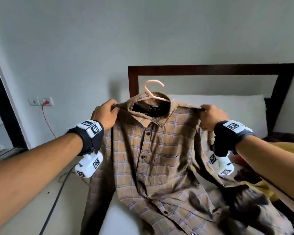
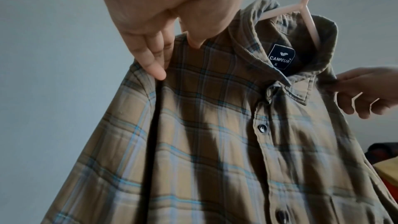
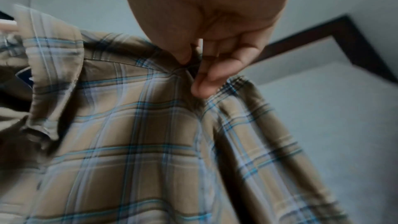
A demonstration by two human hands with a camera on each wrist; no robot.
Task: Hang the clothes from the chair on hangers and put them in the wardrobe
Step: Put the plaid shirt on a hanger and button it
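The shirt is soft woven cloth, matt, with a tan check and small glossy dark buttons. The hanger looks like smooth pink plastic. The headboard at the far side is dark, smooth wood. The wall is matt painted.

left hand: raised, fingers pinched | right hand: raised, fingers pinched
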